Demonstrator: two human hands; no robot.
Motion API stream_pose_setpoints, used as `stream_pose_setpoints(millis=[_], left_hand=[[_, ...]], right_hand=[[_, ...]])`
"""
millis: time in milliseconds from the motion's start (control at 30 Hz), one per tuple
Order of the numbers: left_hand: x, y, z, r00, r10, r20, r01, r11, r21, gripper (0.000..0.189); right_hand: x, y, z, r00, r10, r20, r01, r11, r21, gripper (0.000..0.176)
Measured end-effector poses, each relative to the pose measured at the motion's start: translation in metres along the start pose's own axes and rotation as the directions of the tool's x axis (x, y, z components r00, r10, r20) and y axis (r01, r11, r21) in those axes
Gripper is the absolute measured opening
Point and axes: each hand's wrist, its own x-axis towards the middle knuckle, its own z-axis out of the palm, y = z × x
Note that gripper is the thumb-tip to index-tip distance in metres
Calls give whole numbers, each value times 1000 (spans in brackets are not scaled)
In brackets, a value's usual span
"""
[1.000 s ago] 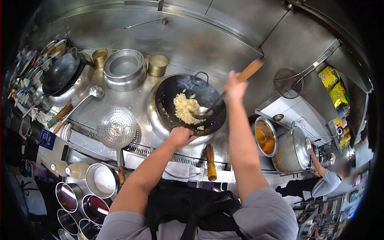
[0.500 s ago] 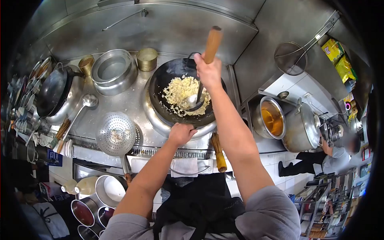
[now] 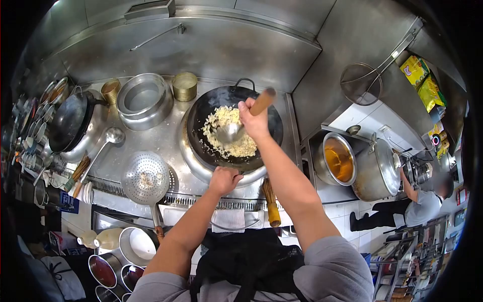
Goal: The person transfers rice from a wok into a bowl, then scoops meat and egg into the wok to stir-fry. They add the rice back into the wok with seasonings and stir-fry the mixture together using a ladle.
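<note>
A black wok (image 3: 271, 113) sits on the stove ring, with crumbly pale-yellow food (image 3: 243, 147) that looks like egg and rice. My left hand (image 3: 225, 181) is closed on the wok's near edge, its grip partly hidden under the fingers. Over the wok, my right hand (image 3: 254, 120) is wrapped around the wooden handle of a ladle (image 3: 230, 133). The ladle's metal bowl is down in the food, blurred by motion. On the far rim a loop handle (image 3: 245, 80) stands free.
Left of the wok lie a perforated strainer (image 3: 146, 178), a second ladle (image 3: 114, 135) and a metal pot (image 3: 143, 98). A bamboo brush (image 3: 272, 204) rests at the front edge. To the right are a bowl of amber liquid (image 3: 338, 160) and a lidded pot (image 3: 375, 168). A person (image 3: 422, 206) stands far right.
My right hand has moved down and left, and the ladle's bowl has shifted left through the food. The ladle's handle is tilted lower. My left hand keeps its hold on the wok.
</note>
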Motion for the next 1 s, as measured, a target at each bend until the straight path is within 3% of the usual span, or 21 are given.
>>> stream_pose_setpoints(millis=[67, 100, 167, 200, 267, 300, 367, 400, 500, 533, 567, 633, 733, 767, 833, 867, 900, 967, 1000], left_hand=[[-5, 0, 8, 998, 33, -62, -35, 999, -22, 26], [-6, 2, 9, 998, 26, -64, -27, 999, -23, 26], [-8, 11, 12, 970, 56, -238, -51, 998, 25, 21], [-10, 18, 16, 969, 46, -241, -42, 999, 22, 21], [-11, 30, 21, 915, 12, -403, 35, 993, 110, 19], [-12, 32, 21, 917, 14, -399, 38, 992, 123, 19], [-9, 28, 19, 957, -55, -284, 87, 991, 101, 21], [-7, 27, 18, 956, -56, -289, 92, 990, 110, 21], [-8, 26, 17, 971, -44, -237, 72, 991, 111, 21], [-10, 28, 19, 968, -56, -245, 86, 989, 116, 22], [-5, 29, 18, 962, -58, -266, 95, 987, 127, 22], [-5, 28, 19, 963, -61, -263, 96, 988, 124, 23], [-5, 26, 16, 962, -72, -264, 106, 987, 117, 25], [-6, 28, 16, 962, -65, -266, 98, 989, 113, 25], [-8, 32, 15, 959, -72, -275, 106, 988, 108, 25], [-9, 32, 15, 965, -80, -249, 112, 987, 118, 25], [-6, 31, 13, 969, -84, -233, 117, 985, 129, 25], [-7, 28, 14, 972, -86, -218, 117, 984, 133, 24], [-6, 26, 11, 977, -85, -195, 113, 984, 140, 23]], right_hand=[[0, -52, -20, 995, 78, -59, -80, 996, -45, 33], [-3, -73, -30, 985, 54, -164, -87, 976, -199, 34], [-7, -38, -51, 982, -32, -188, 7, 991, -131, 35], [-4, -11, -64, 984, -28, -178, 4, 992, -130, 35], [15, 34, -86, 992, 30, 120, -61, 963, 263, 33], [26, 12, -87, 997, -57, 54, 49, 990, 134, 31], [42, -37, -99, 990, 37, -137, -4, 971, 238, 29], [47, -47, -107, 988, 23, -152, 29, 943, 333, 28], [45, -25, -96, 966, 88, -244, -15, 958, 287, 27], [42, 4, -89, 988, 60, -140, -16, 955, 296, 27], [49, 7, -87, 994, 11, 108, -62, 874, 482, 27], [69, 8, -95, 990, 139, 30, -135, 848, 513, 26], [77, -54, -123, 988, 24, -153, 42, 912, 409, 26], [75, -49, -134, 992, -35, -120, 81, 908, 411, 25], [68, -8, -109, 970, 19, -244, 42, 970, 240, 28], [65, -7, -103, 999, 37, -29, -23, 924, 382, 30], [74, -9, -97, 994, 87, 70, -108, 905, 412, 27], [86, -42, -91, 985, 151, -82, -109, 918, 381, 25], [86, -44, -86, 988, 141, -69, -104, 919, 381, 25]])
